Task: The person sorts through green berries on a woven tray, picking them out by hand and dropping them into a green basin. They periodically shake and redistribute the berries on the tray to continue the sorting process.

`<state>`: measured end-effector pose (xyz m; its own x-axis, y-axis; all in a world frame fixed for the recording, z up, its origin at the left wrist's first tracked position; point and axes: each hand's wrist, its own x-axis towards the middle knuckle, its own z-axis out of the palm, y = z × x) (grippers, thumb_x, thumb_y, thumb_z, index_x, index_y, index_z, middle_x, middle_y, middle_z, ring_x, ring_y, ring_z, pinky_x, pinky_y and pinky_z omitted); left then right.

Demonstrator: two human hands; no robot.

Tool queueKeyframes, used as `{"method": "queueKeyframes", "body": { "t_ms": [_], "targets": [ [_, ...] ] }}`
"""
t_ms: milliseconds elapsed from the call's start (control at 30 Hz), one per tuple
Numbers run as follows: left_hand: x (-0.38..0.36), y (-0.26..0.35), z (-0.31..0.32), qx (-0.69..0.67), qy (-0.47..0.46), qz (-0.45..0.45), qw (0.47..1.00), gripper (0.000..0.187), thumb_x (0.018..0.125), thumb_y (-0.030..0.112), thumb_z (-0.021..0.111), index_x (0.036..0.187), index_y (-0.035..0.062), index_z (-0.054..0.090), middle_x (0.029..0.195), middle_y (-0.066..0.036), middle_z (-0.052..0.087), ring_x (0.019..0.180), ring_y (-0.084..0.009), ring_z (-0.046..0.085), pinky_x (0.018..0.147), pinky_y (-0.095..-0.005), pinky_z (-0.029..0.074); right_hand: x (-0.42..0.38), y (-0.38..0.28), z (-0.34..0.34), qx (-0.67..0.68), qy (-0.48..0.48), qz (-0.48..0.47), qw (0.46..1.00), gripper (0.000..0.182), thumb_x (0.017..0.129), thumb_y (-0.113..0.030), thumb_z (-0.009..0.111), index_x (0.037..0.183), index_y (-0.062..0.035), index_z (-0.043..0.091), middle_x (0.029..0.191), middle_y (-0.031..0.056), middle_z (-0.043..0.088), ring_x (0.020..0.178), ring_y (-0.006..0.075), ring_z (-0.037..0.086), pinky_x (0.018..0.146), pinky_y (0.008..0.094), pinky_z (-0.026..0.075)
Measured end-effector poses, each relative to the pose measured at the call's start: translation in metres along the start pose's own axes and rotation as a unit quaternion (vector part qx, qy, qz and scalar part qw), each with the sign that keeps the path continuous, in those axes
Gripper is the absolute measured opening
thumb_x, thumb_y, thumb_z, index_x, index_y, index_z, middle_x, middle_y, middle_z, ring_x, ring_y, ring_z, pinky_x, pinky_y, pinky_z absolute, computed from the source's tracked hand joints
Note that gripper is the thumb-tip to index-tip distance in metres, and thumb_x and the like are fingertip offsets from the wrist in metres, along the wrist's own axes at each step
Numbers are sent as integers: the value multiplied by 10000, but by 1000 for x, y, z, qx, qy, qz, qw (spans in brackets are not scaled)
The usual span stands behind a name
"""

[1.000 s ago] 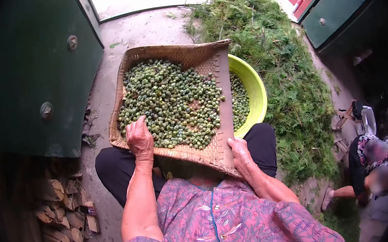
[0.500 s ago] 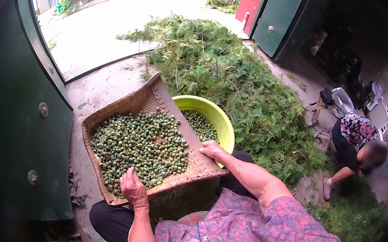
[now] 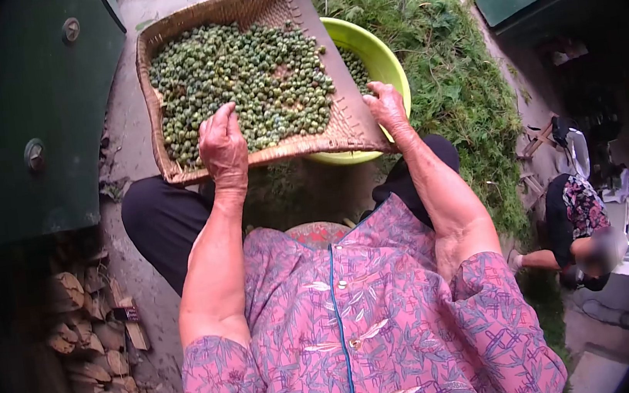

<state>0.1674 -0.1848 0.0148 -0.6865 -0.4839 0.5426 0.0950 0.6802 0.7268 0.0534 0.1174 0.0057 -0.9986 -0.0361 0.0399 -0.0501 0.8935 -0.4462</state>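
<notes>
A shallow woven winnowing basket (image 3: 151, 114) with a flat brown lip rests across my knees, tilted, with small round green fruits (image 3: 239, 81) spread over it. My left hand (image 3: 223, 141) is above the basket's near rim, its thumb and fingertips pinched at the fruits. Whether anything sits in that pinch is hidden. At the lip's right edge is my right hand (image 3: 390, 106), fingers bent and slightly apart, nothing visible between them. Beneath the lip stands a yellow-green tub (image 3: 390, 56) holding more of the same fruits.
Cut green branches (image 3: 440, 73) cover the ground to the right. Another person (image 3: 576, 213) bends low at the far right. Split firewood (image 3: 106, 375) is stacked at lower left, below a dark green metal door (image 3: 9, 107).
The view has tipped downward, so the basket and tub appear higher. My right hand's fingers have loosened from the basket lip. My left hand stays pinched over the fruits.
</notes>
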Motion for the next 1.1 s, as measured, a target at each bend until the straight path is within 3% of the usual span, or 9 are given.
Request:
{"method": "queueKeyframes", "body": {
  "t_ms": [100,167,233,300,367,433,833,900,1100],
  "targets": [
    [1,-4,0,-44,3,-32,999,160,813,69,649,970,77,682,839,-89,678,763,-223,632,683,-326,511,-23,-13,-12,31,-12,-70,997,334,786,-230,660,1079,-70,645,1031,202,617,997,344,583,881,427,458],
    [4,-7,-1,-183,-31,-139,973,164,832,55,627,988,51,675,835,-72,685,729,-155,639,662,-284,506,-42,-18,-11,36,14,-104,994,309,783,-196,668,1053,-47,652,995,190,624,954,331,598,857,406,468],
    [12,-11,-6,-256,-50,-185,947,191,873,65,588,1046,16,651,835,-38,685,707,-82,606,633,-235,491,-58,-26,-15,86,-2,-164,983,264,813,-134,642,1043,-4,653,972,155,640,908,265,626,815,333,491],
    [20,-8,-21,-351,-62,-325,876,200,900,106,576,1073,25,637,844,-39,687,693,-69,592,619,-220,479,-69,-31,-19,86,-15,-163,983,239,807,-113,651,1017,-1,662,951,143,640,886,242,629,795,318,494],
    [28,-16,-33,-412,-55,-389,822,213,911,188,588,1072,54,628,867,-36,688,720,-84,609,646,-220,484,-75,-32,-21,89,-9,-169,981,239,805,-108,653,1019,-3,662,946,142,640,882,237,629,792,321,494],
    [37,-22,-48,-449,-31,-413,791,244,912,224,589,1091,60,614,892,-37,682,748,-99,616,665,-238,495,-76,-34,-23,98,-8,-165,981,231,810,-109,651,1016,-6,664,947,139,641,881,236,629,789,319,493],
    [52,-48,-83,-535,-3,-430,727,244,925,255,569,1076,64,587,940,-54,657,805,-144,606,708,-305,516,-73,-29,-4,157,-10,-181,971,205,827,-94,643,1007,3,660,927,128,639,845,221,630,760,306,490],
    [51,-46,-90,-547,-8,-421,724,248,922,256,574,1079,65,589,955,-57,655,822,-156,607,718,-320,522,-69,-31,-6,195,25,-163,967,179,788,-87,658,951,-16,679,903,151,652,867,284,634,795,348,493],
    [54,-32,-114,-570,16,-426,702,240,924,262,566,1062,69,605,971,-45,645,858,-175,606,765,-351,512,-64,-31,-14,224,90,-174,955,182,807,-92,655,972,-15,668,914,125,651,851,259,641,776,334,497]
  ]
}}
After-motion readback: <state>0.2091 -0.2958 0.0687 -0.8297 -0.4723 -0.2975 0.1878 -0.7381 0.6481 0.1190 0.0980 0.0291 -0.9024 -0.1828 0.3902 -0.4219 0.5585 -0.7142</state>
